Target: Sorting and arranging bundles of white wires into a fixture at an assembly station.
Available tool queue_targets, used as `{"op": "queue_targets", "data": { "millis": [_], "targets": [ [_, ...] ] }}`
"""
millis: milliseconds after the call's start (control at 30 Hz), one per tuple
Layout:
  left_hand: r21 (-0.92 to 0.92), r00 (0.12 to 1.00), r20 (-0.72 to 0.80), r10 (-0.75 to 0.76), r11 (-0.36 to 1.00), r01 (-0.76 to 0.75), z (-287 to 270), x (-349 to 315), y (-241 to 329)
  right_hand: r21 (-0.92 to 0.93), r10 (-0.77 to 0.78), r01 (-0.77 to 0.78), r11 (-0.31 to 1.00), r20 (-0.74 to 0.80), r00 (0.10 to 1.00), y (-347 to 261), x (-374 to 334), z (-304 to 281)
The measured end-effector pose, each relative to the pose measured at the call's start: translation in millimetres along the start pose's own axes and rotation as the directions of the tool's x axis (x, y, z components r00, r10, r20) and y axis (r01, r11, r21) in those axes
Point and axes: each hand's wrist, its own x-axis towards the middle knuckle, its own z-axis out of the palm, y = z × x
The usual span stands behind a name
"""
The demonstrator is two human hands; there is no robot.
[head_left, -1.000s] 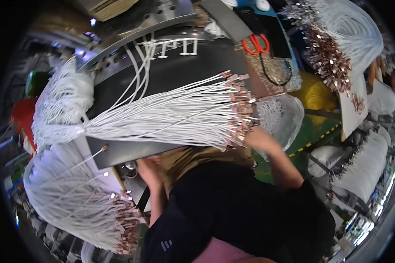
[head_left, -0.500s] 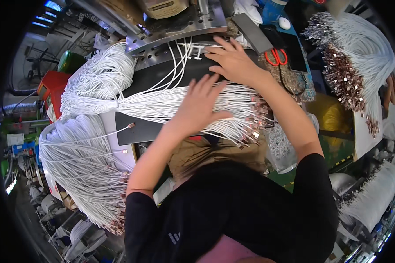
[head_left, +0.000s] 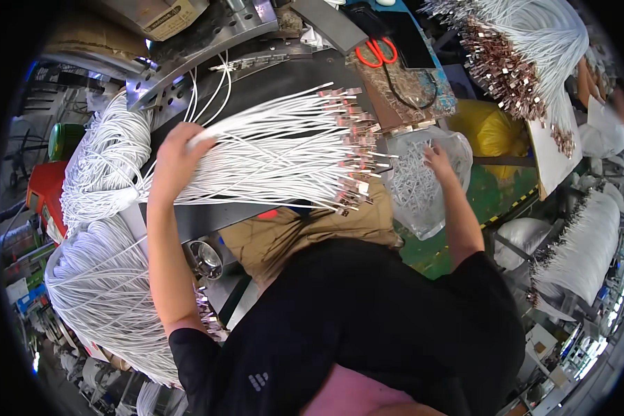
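My left hand (head_left: 176, 161) is closed around the upper strands of a flat bundle of white cables (head_left: 277, 156), toward its left end. Copper-coloured metal connectors (head_left: 357, 149) tip the bundle's right end. To the right of them, my right hand (head_left: 439, 165) is over a clear plastic bag (head_left: 457, 149) of small transparent pieces (head_left: 412, 184). Its fingers look slightly apart, with nothing visible between them. A few loose white cables (head_left: 223, 87) run from the bundle toward a perforated metal plate (head_left: 218, 38).
Coiled white cables (head_left: 107, 152) and a large hanging bundle (head_left: 100, 291) crowd the left. Red-handled scissors (head_left: 376, 53) lie on the worn board beyond the bag. More connector-tipped cables (head_left: 503, 66) and a yellow bag (head_left: 485, 132) are at the right.
My hands have moved apart: the left went left along the cables and closed on some, the right came down to the bag. The view has shifted, and the cables' right end is raised.
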Motion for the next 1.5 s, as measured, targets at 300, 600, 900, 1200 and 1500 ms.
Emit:
{"op": "queue_targets", "data": {
  "millis": [300, 600, 900, 1200, 1500],
  "targets": [
    [-0.257, 0.961, 0.042, -0.273, 0.927, 0.275, -7.3, -12.4, 41.0, 0.147, -0.638, 0.671, 0.726, -0.217, 0.738, -224.8, -138.1, 18.0],
    [-0.373, 0.999, -0.027, -0.036, 0.928, 0.023, -13.5, -0.7, 88.7, -0.358, -0.621, 0.934, -0.002, 0.732, 0.279, -467.5, -245.2, 108.5],
    [-0.174, 0.974, -0.085, -0.210, 0.966, 0.193, -19.4, -21.2, 12.4, -0.117, -0.666, 0.992, -0.053, 0.744, 0.052, -407.4, -184.2, 160.5],
    [0.230, 0.981, -0.190, 0.036, 0.973, 0.008, 3.0, -19.4, 10.8, -0.344, -0.668, 0.915, -0.210, 0.734, 0.122, -393.2, -187.6, 147.1],
    [0.168, 0.988, -0.152, 0.016, 0.986, 0.010, 5.4, -17.7, 55.3, -0.063, -0.876, 0.977, -0.205, 0.457, -0.154, -401.4, -217.2, 161.5]
  ]
}}
